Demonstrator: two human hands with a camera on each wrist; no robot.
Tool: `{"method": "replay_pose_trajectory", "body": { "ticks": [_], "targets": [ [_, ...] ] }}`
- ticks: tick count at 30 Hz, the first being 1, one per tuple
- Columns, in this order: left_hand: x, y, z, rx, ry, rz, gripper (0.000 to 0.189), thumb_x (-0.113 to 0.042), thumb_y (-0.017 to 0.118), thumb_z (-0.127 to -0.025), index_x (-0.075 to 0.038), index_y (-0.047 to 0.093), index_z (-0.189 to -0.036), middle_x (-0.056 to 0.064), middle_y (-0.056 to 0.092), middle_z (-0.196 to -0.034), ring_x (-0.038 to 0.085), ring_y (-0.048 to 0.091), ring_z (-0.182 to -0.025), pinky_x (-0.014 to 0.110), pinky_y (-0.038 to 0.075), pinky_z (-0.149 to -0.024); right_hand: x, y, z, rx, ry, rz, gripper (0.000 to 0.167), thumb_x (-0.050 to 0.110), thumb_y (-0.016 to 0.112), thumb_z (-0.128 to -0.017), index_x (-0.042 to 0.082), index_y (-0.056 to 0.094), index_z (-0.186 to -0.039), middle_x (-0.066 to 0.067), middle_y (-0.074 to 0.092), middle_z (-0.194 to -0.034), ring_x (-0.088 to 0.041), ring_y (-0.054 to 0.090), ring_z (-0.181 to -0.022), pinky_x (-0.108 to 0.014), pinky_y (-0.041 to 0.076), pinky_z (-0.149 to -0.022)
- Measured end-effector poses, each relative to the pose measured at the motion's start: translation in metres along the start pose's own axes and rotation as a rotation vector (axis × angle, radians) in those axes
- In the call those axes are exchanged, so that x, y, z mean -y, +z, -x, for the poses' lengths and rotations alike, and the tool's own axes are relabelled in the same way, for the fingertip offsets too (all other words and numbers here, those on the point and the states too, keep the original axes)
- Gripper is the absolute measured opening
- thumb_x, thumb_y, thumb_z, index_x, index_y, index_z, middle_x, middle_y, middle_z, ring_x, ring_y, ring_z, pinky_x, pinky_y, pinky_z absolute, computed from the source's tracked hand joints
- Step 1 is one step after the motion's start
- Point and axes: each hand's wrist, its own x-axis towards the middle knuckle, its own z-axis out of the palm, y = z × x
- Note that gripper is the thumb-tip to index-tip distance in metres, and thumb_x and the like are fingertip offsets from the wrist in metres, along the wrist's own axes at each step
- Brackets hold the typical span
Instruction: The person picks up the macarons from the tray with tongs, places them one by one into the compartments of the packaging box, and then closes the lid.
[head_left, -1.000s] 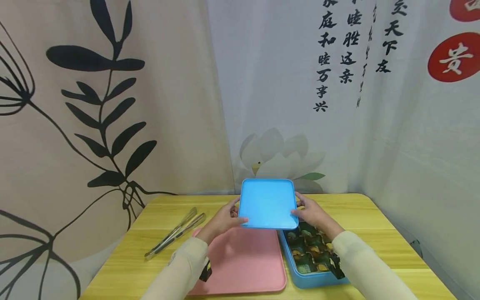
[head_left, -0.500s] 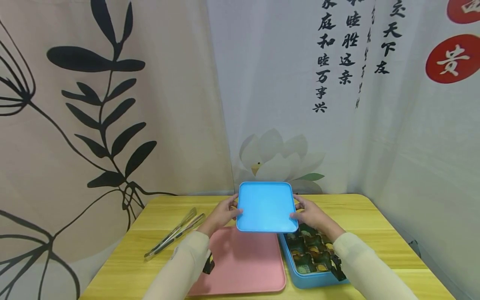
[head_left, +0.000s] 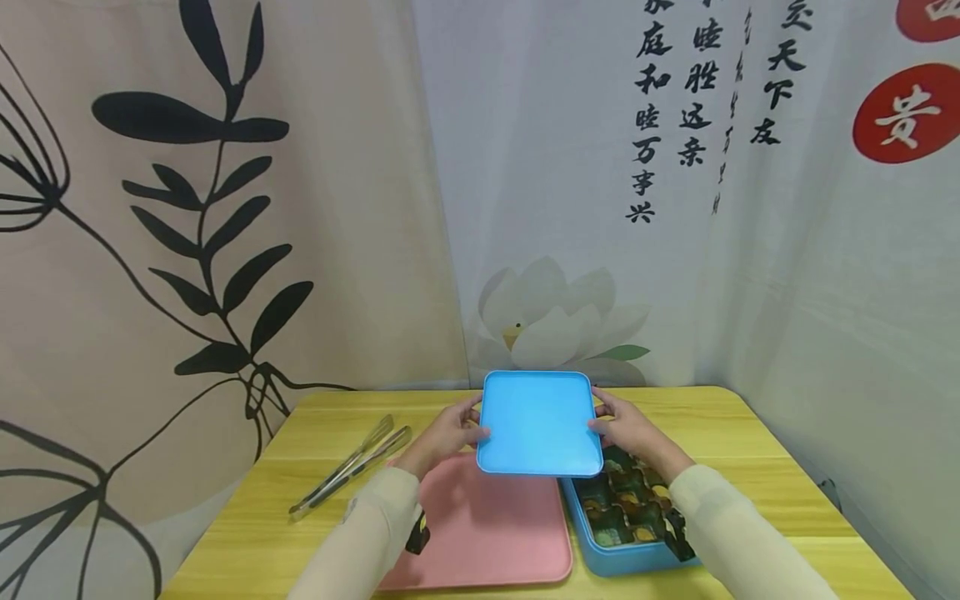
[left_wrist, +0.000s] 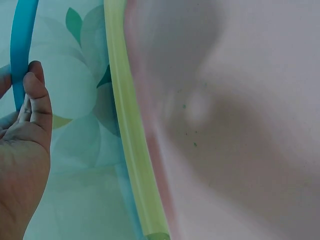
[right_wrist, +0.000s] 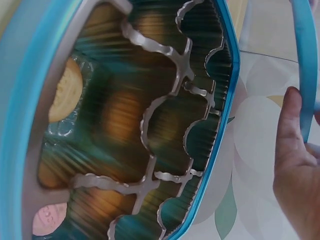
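My left hand (head_left: 450, 432) and right hand (head_left: 630, 432) hold a light blue rectangular lid (head_left: 540, 423) by its two side edges, thumbs on the near face. It is raised and tilted, its broad face showing in the head view. Both wrist views catch it nearly edge-on, pinched between thumb and fingers. Below and to the right stands a blue box (head_left: 637, 561) of matching colour, with a dark divided insert. Round biscuits (right_wrist: 67, 92) sit in its compartments, among them a pinkish one (right_wrist: 50, 219). My right forearm partly covers the box.
A pink tray (head_left: 495, 533) lies left of the box, partly beneath my left arm, with tiny green specks on it in the left wrist view. Metal tongs (head_left: 348, 475) rest on the yellow wooden table (head_left: 247, 533) at the left. A printed curtain (head_left: 360, 208) hangs behind.
The lid has come down slightly, its lower edge now further over the pink tray and the box. Both hands keep their hold on its sides; tray, tongs and box have not moved.
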Motion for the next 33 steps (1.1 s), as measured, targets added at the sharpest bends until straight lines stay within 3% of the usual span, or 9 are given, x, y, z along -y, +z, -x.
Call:
{"method": "replay_pose_trajectory", "body": {
  "ticks": [5, 16, 24, 33],
  "targets": [
    [-0.0005, 0.0005, 0.0023, 0.009, -0.022, 0.002, 0.075, -0.010, 0.068, -0.095, -0.007, 0.026, -0.157, 0.014, 0.059, -0.104, 0.024, 0.065, -0.085, 0.055, 0.049, -0.091, 0.0014, 0.0000, 0.0007, 0.001, 0.011, 0.000, 0.065, 0.005, 0.055, -0.099, 0.000, 0.023, -0.156, -0.025, 0.055, -0.122, -0.032, 0.066, -0.095, -0.055, 0.052, -0.085],
    [-0.0034, -0.0003, 0.0032, 0.004, -0.016, -0.003, 0.073, -0.008, 0.064, -0.094, -0.004, 0.026, -0.156, 0.015, 0.061, -0.104, 0.022, 0.062, -0.077, 0.038, 0.054, -0.075, 0.0051, -0.0035, 0.0034, 0.025, 0.000, -0.019, 0.064, 0.003, 0.054, -0.099, -0.001, 0.023, -0.155, -0.026, 0.054, -0.125, -0.033, 0.066, -0.097, -0.054, 0.053, -0.085],
    [-0.0063, -0.0014, 0.0046, 0.009, -0.027, 0.007, 0.075, -0.006, 0.062, -0.092, -0.007, 0.024, -0.157, 0.015, 0.059, -0.102, 0.037, 0.060, -0.082, 0.042, 0.052, -0.075, 0.0050, -0.0040, 0.0032, 0.034, 0.010, -0.021, 0.065, 0.002, 0.052, -0.099, 0.001, 0.022, -0.156, -0.026, 0.053, -0.129, -0.034, 0.065, -0.098, -0.058, 0.049, -0.090],
    [-0.0087, -0.0018, 0.0030, -0.002, -0.009, -0.018, 0.074, -0.003, 0.063, -0.091, -0.008, 0.028, -0.156, 0.017, 0.059, -0.102, 0.038, 0.056, -0.087, 0.034, 0.047, -0.069, 0.0044, -0.0039, 0.0016, 0.023, 0.005, -0.019, 0.067, 0.003, 0.056, -0.097, 0.002, 0.025, -0.156, -0.026, 0.053, -0.132, -0.034, 0.065, -0.099, -0.058, 0.049, -0.090]
  ]
}}
